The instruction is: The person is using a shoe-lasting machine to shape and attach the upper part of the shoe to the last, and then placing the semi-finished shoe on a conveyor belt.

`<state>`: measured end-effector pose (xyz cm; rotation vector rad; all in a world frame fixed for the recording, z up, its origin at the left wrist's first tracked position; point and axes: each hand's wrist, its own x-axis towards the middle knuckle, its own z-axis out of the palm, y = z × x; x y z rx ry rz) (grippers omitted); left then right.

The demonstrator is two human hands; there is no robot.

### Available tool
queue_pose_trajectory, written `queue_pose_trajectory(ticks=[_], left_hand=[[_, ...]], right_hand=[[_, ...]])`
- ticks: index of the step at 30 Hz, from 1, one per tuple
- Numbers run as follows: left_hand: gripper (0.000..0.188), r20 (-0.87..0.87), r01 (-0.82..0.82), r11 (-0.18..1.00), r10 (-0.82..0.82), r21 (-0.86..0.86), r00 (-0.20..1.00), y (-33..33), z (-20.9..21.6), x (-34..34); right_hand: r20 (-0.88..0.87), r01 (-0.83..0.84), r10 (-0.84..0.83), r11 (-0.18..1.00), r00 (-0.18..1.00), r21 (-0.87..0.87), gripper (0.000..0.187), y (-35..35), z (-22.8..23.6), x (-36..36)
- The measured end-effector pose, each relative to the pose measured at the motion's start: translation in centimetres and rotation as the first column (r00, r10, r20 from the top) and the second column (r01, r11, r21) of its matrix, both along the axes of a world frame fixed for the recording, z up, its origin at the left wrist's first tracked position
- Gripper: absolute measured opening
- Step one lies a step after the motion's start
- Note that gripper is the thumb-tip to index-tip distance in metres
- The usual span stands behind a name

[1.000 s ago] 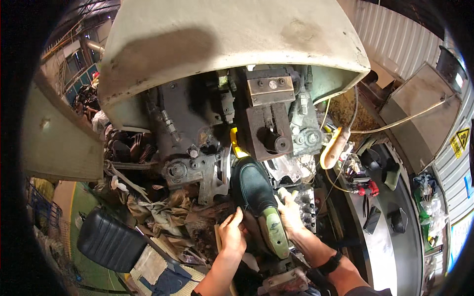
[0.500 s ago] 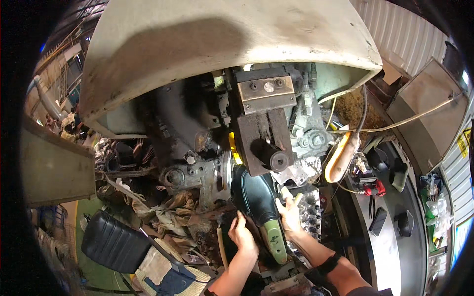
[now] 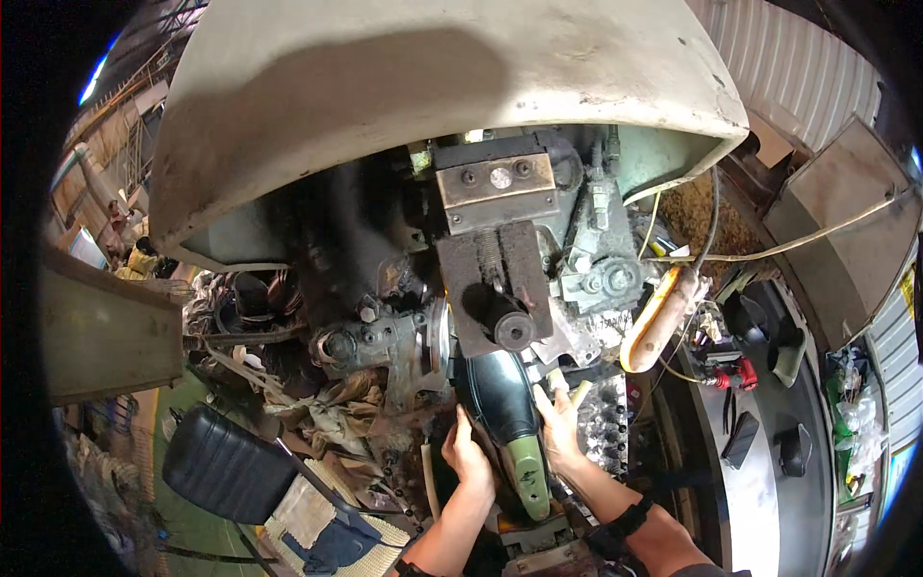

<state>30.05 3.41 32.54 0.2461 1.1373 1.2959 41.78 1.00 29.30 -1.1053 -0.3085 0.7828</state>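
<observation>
The black shoe upper (image 3: 502, 396), fitted on a green last (image 3: 528, 471), is positioned between the two hands, with its toe directed toward 12 o'clock and the last exposed at 6 o'clock. The toe end is partly hidden by the dark machine block (image 3: 492, 284) at 12 o'clock; whether contact is made there cannot be told. The left hand (image 3: 468, 457) is held half open with the fingers loosely bent, just beside the work; from it, the upper lies at 1 o'clock and the last at 3 to 4 o'clock. The right hand (image 3: 561, 425) is placed against the opposite side, the upper lying at 10 o'clock from it and the last at 7 o'clock. Its degree of closure cannot be told. Pale yellow pieces (image 3: 581, 392) are seen at its fingers; whether they are worn or held is unclear. A black wristband (image 3: 630, 517) is worn on the right arm. From the right hand, an orange-and-beige lamp (image 3: 658, 325) is suspended at 1 to 2 o'clock. From the left hand, a black padded seat (image 3: 223, 466) is located at 9 o'clock.
</observation>
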Motion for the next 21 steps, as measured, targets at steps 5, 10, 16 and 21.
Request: queue_pose_trajectory(ticks=[5, 10, 16, 21], left_hand=[[0.037, 0.001, 0.016, 0.999, -0.016, -0.038, 1.0, 0.4, 0.0, -0.1], [0.031, -0.169, 0.059, 0.996, -0.047, 0.065, 0.984, 0.3, -1.6, -3.1], [0.02, -0.751, -0.081, 0.992, 0.125, 0.096, 0.648, -4.1, -18.6, -24.1], [0.015, -0.522, 0.418, 0.781, -0.622, -0.463, 0.583, -12.0, -22.3, -22.5]], right_hand=[[-0.155, -0.204, 0.222, 0.971, 0.963, 0.124, 0.064, -0.4, 1.1, 0.4], [-0.171, -0.253, 0.278, 0.955, 0.945, 0.154, 0.07, -1.3, 2.5, 0.3], [0.069, -0.36, 0.364, 0.931, 0.929, -0.066, 0.066, -3.6, 2.6, -0.6], [0.015, -0.342, 0.342, 0.94, 0.94, 0.011, 0.065, -3.7, 1.4, 0.5]])
